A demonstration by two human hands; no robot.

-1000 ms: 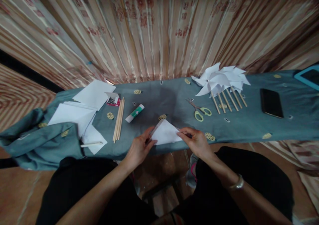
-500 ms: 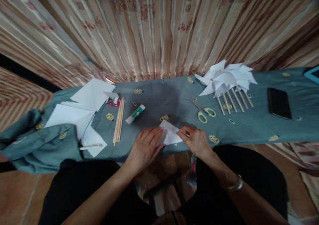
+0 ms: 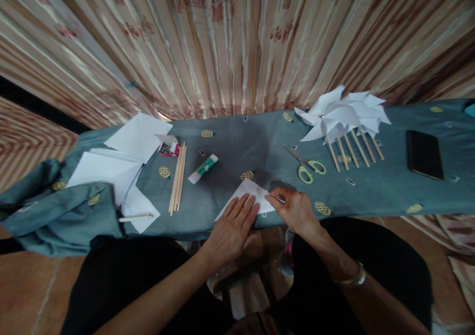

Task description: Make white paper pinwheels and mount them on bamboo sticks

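Note:
A folded white paper triangle (image 3: pixel 252 191) lies on the blue-grey cloth (image 3: pixel 237 147) near the table's front edge. My left hand (image 3: pixel 232 226) rests flat on its lower left part, fingers stretched out and together. My right hand (image 3: pixel 295 209) pinches a thin pen or pencil (image 3: pixel 276 198) at the paper's right edge. Green-handled scissors (image 3: pixel 309 167) lie just beyond my right hand.
A glue stick (image 3: pixel 202 168), a bundle of wooden sticks (image 3: pixel 177 177), a small pin box (image 3: pixel 168 148) and white sheets (image 3: pixel 111 169) lie left. Several finished paper pinwheels (image 3: pixel 343 115) and a black phone (image 3: pixel 424 154) lie right. A striped curtain hangs behind.
My left hand has gone from holding up the paper's left flap to lying flat on it; the paper now lies pressed down. My right hand has barely moved.

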